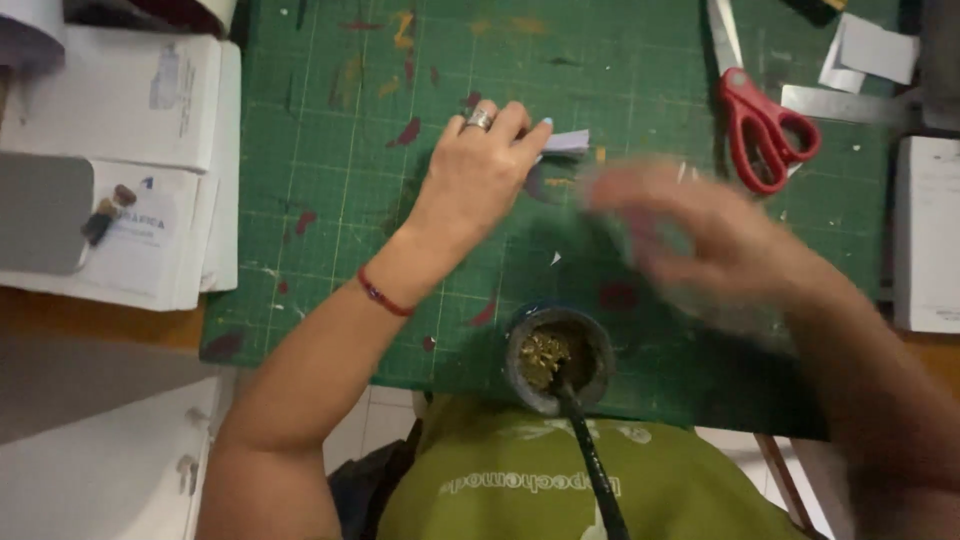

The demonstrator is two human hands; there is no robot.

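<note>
A mate cup (558, 358) stands nearest. Farther off, a small paper piece (566, 141) is pinched by the left hand (478, 180) on the green cutting mat (330, 200); the blurred right hand (690, 235) looks open-fingered, empty, with red scissors (762, 128) just beyond.

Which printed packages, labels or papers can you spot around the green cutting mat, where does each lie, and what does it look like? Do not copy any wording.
White box: left of the mat, flat, rectangular, with a small grey printed label.
Printed white paper stack: below that box, small blue and dark print.
White box: right edge, rectangular, tiny print.
Blank white slips: top right.
</note>
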